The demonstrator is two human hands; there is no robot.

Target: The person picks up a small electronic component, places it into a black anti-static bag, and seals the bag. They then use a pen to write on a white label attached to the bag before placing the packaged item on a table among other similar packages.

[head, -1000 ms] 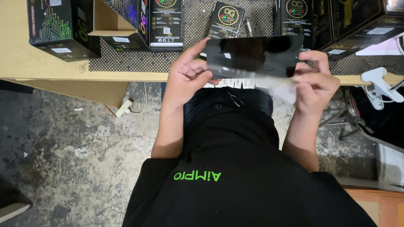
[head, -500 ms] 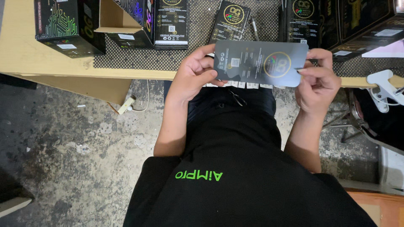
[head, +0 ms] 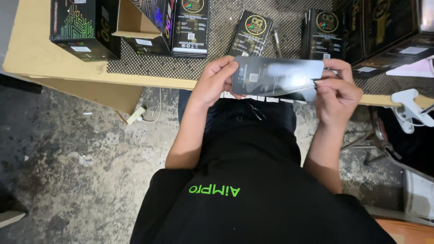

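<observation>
A flat, glossy dark packet (head: 275, 77) is held level between both hands, just above the near edge of the wooden table (head: 58, 70). My left hand (head: 216, 81) grips its left end, thumb on the front face. My right hand (head: 337, 90) pinches its right end, fingertips at the packet's lower right corner. The packet's surface reflects light, and small printed marks show near its left end. A strip of white labels shows just under the packet.
Several black printed boxes (head: 86, 27) stand and lie on a dark mesh mat (head: 217, 63) along the table. An open cardboard box (head: 133, 20) sits among them. A white clamp (head: 409, 108) is fixed at the table's right edge. A stained concrete floor (head: 81, 158) lies below.
The packet has been turned and tilted in both hands, so its face now catches a blurred glare. My right fingers have shifted toward its lower right corner.
</observation>
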